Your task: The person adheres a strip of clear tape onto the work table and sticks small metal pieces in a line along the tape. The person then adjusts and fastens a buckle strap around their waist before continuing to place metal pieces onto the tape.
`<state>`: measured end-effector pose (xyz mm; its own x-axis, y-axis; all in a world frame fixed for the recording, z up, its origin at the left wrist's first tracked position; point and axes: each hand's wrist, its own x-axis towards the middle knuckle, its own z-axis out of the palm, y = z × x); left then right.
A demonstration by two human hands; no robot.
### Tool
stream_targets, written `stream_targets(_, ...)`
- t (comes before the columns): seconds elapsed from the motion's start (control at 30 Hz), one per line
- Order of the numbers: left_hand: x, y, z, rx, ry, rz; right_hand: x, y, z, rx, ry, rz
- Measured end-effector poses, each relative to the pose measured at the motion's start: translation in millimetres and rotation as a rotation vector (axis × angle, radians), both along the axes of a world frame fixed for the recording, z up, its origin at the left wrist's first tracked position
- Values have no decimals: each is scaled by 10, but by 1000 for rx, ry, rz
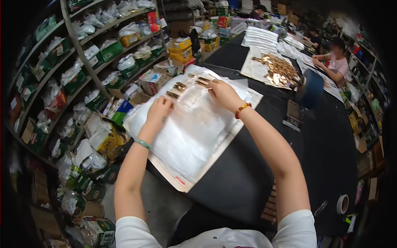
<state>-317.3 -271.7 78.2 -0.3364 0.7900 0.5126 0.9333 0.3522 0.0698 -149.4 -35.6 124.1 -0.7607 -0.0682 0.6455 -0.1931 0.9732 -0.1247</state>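
Observation:
In front of me lies a stack of thin white plastic sheets (186,136) on a flat cardboard sheet (215,159). Small gold-coloured metal pieces (178,87) rest in rows near its far edge. My right hand (225,96) is at the right end of these rows, thumb and fingers closed around one of the pieces. On the left edge of the stack is my left hand (159,110), its fingers bent together beside the nearest pieces. Whatever lies between those left fingertips is too small to make out.
A heap of similar gold pieces (277,68) lies on paper farther along the black table (248,161). A large dark blue tape roll (312,89) stands to the right, with a white tape roll (342,204) nearer. Shelves (111,29) of boxes line the left. Other people sit at the far end.

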Motion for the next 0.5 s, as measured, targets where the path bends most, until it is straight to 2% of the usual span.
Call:
stream_targets(0.07,-78,-50,-25,-49,85,1,-349,33,-111,-64,-163,-255)
stream_targets(0.13,-136,-92,-37,129,355,-104,-628,15,-91,-133,-323,-510)
stream_targets(0.17,-172,-74,25,125,367,-93,-687,-13,-36,-135,-313,-498)
stream_targets(0.3,-187,5,85,413,-469,28,-664,-106,77,-187,-329,-598)
stream_targets(0.5,-385,252,-8,280,-182,99,-712,-10,-19,-129,-296,-524)
